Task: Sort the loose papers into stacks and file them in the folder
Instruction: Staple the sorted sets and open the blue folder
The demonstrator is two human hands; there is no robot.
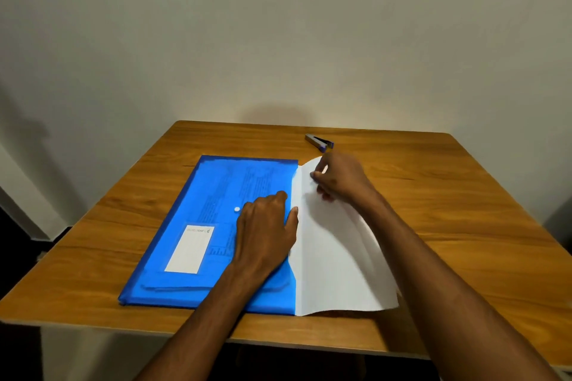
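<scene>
Inside, papers [328,244] half in folder [216,195]

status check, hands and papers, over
Left hand flat on folder. Right hand pinching papers, partway in folder's right edge. Stapler clear behind.

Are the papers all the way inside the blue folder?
No, partly out: the white papers stick out of the blue folder's right edge.

Stapler [319,142] (far edge) on table [464,195]
</scene>
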